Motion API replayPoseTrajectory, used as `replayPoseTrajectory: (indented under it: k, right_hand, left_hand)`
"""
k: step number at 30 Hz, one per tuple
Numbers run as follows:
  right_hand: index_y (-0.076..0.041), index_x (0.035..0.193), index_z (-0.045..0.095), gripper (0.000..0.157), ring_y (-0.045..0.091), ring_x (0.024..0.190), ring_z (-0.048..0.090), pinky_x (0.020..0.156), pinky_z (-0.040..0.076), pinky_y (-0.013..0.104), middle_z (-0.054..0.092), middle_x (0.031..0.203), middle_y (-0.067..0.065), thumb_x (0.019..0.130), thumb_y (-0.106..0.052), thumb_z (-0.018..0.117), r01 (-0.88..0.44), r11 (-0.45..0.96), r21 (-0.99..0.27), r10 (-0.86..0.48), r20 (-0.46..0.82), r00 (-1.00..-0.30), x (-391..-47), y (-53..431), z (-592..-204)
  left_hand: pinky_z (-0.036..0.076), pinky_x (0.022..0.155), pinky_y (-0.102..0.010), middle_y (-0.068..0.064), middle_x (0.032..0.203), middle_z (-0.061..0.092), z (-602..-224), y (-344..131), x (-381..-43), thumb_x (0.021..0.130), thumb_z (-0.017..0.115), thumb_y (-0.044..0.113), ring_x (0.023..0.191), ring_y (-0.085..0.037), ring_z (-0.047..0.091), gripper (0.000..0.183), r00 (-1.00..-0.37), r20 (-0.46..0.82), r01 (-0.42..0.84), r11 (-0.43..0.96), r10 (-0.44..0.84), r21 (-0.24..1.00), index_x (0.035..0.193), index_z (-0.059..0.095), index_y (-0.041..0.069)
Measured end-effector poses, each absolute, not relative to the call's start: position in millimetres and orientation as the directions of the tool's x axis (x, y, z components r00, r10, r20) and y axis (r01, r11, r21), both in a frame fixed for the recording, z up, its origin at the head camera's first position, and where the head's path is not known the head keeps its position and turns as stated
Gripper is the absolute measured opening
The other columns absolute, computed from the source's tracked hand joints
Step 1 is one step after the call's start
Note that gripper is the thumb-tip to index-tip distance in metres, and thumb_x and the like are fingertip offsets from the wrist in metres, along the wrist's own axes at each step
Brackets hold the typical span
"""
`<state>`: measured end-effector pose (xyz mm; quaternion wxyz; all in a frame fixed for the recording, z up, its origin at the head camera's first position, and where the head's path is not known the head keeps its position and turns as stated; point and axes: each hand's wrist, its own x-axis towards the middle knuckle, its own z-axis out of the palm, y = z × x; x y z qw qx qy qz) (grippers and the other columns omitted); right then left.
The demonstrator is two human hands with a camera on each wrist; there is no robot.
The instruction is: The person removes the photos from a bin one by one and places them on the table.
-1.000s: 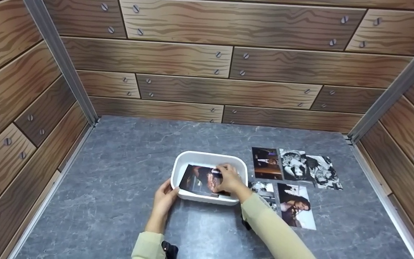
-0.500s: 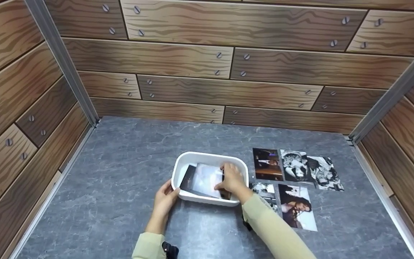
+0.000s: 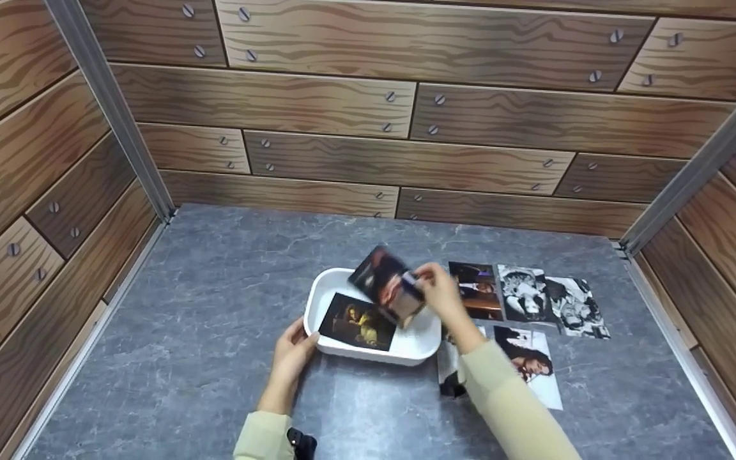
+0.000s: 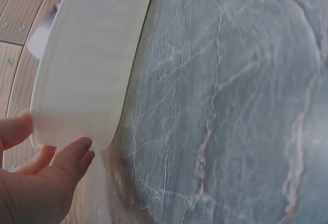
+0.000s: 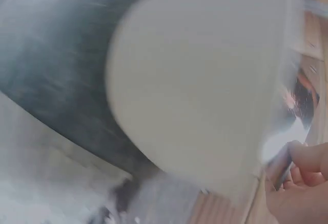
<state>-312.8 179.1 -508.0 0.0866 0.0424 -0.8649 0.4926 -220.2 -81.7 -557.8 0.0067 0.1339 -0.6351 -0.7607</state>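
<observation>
My left hand (image 3: 294, 351) holds the left end of a white plastic tub (image 3: 429, 348), thumb by the rim and fingers against the outer wall. In the left wrist view that hand (image 4: 46, 175) touches the end of the tub (image 4: 87, 70). My right hand (image 3: 441, 295) pinches a dark, reddish photo (image 3: 381, 275) by its right edge, tilted above the tub. The right wrist view shows the hand (image 5: 302, 178) with the glossy photo (image 5: 302, 103) partly behind the blurred tub (image 5: 200, 80). Another dark photo (image 3: 355, 322), with a yellowish figure, lies inside the tub.
Right of the tub, photos lie in two rows on the grey marbled table (image 3: 227, 287). The back row has a dark photo (image 3: 478, 287) and two black-and-white ones (image 3: 524, 294). In front, a colour photo (image 3: 544, 377) is partly under my right sleeve. Wood-patterned walls (image 3: 342, 108) enclose the table.
The right hand has lifted the reddish photo up out of the tub, uncovering the photo with the yellowish figure. My left hand has stayed at the tub's left end.
</observation>
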Motion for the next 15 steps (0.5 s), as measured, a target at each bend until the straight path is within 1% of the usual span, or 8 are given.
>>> replayPoseTrajectory:
  k: [2, 3, 5, 7, 9, 10, 13, 15]
  right_hand:
    - [0.010, 0.105, 0.058, 0.018, 0.015, 0.080, 0.058, 0.073, 0.050, 0.025, 0.064, 0.095, 0.023, 0.087, 0.008, 0.058, -0.087, 0.405, -0.910, 0.096, 0.136, -0.986, -313.2, 191.0, -497.2]
    - [0.010, 0.108, 0.058, 0.021, 0.011, 0.079, 0.057, 0.072, 0.049, 0.021, 0.064, 0.096, 0.021, 0.087, 0.007, 0.057, -0.051, 0.339, -0.939, 0.134, 0.101, -0.986, -313.2, 198.1, -492.8]
    - [0.012, 0.111, 0.057, 0.024, 0.003, 0.078, 0.055, 0.071, 0.047, 0.016, 0.066, 0.093, 0.013, 0.088, 0.007, 0.057, 0.000, 0.209, -0.978, 0.199, 0.043, -0.979, -311.4, 215.2, -486.6]
    - [0.010, 0.109, 0.060, 0.020, -0.001, 0.077, 0.056, 0.070, 0.048, 0.013, 0.067, 0.088, 0.002, 0.089, 0.007, 0.057, 0.023, 0.089, -0.996, 0.247, 0.000, -0.969, -306.9, 236.2, -483.6]
    - [0.000, 0.103, 0.065, 0.018, -0.004, 0.076, 0.057, 0.071, 0.048, 0.012, 0.064, 0.081, -0.012, 0.088, 0.008, 0.057, 0.027, 0.024, -0.999, 0.268, -0.019, -0.963, -301.0, 261.7, -483.6]
    - [-0.006, 0.097, 0.067, 0.020, -0.005, 0.075, 0.058, 0.070, 0.049, 0.012, 0.064, 0.078, -0.016, 0.089, 0.008, 0.057, 0.027, 0.005, -1.000, 0.276, -0.024, -0.961, -296.8, 275.4, -484.3]
    - [-0.024, 0.082, 0.067, 0.035, -0.004, 0.071, 0.059, 0.067, 0.050, 0.012, 0.064, 0.072, -0.019, 0.090, 0.008, 0.055, 0.048, -0.038, -0.998, 0.286, -0.056, -0.957, -284.0, 319.4, -488.8]
    - [-0.030, 0.075, 0.066, 0.043, -0.003, 0.070, 0.059, 0.067, 0.051, 0.012, 0.064, 0.071, -0.019, 0.091, 0.008, 0.053, 0.078, -0.072, -0.994, 0.280, -0.095, -0.955, -275.1, 350.6, -493.2]
  left_hand:
    - [0.052, 0.087, -0.020, -0.042, 0.140, 0.037, -556.9, -82.8, -220.7, 0.088, 0.055, -0.007, 0.127, -0.040, 0.047, 0.057, -0.965, -0.192, -0.156, -0.194, -0.181, 0.969, 0.139, 0.032, -0.019]
    - [0.052, 0.087, -0.020, -0.042, 0.140, 0.038, -556.5, -82.9, -221.0, 0.088, 0.055, -0.007, 0.127, -0.040, 0.047, 0.057, -0.964, -0.193, -0.157, -0.194, -0.183, 0.968, 0.139, 0.032, -0.019]
    - [0.053, 0.088, -0.022, -0.042, 0.140, 0.037, -556.4, -83.0, -221.4, 0.089, 0.055, -0.007, 0.128, -0.042, 0.046, 0.057, -0.963, -0.196, -0.161, -0.190, -0.184, 0.968, 0.140, 0.032, -0.018]
    - [0.053, 0.090, -0.024, -0.042, 0.140, 0.037, -556.6, -83.0, -221.1, 0.089, 0.055, -0.007, 0.130, -0.044, 0.044, 0.057, -0.962, -0.202, -0.167, -0.187, -0.185, 0.968, 0.140, 0.032, -0.018]
    - [0.053, 0.094, -0.027, -0.042, 0.141, 0.036, -557.5, -83.3, -220.5, 0.089, 0.054, -0.007, 0.133, -0.047, 0.040, 0.057, -0.961, -0.206, -0.172, -0.183, -0.184, 0.968, 0.140, 0.031, -0.019]
    - [0.052, 0.096, -0.029, -0.042, 0.142, 0.035, -557.7, -83.4, -220.3, 0.089, 0.054, -0.006, 0.134, -0.048, 0.037, 0.057, -0.961, -0.208, -0.174, -0.183, -0.183, 0.968, 0.140, 0.031, -0.019]
    - [0.050, 0.100, -0.034, -0.041, 0.143, 0.034, -557.6, -83.5, -220.2, 0.090, 0.053, -0.007, 0.135, -0.048, 0.036, 0.057, -0.961, -0.208, -0.174, -0.186, -0.181, 0.967, 0.140, 0.030, -0.019]
    - [0.048, 0.104, -0.038, -0.041, 0.144, 0.032, -557.2, -83.2, -220.1, 0.090, 0.054, -0.006, 0.136, -0.048, 0.034, 0.058, -0.961, -0.210, -0.176, -0.186, -0.181, 0.967, 0.141, 0.029, -0.019]
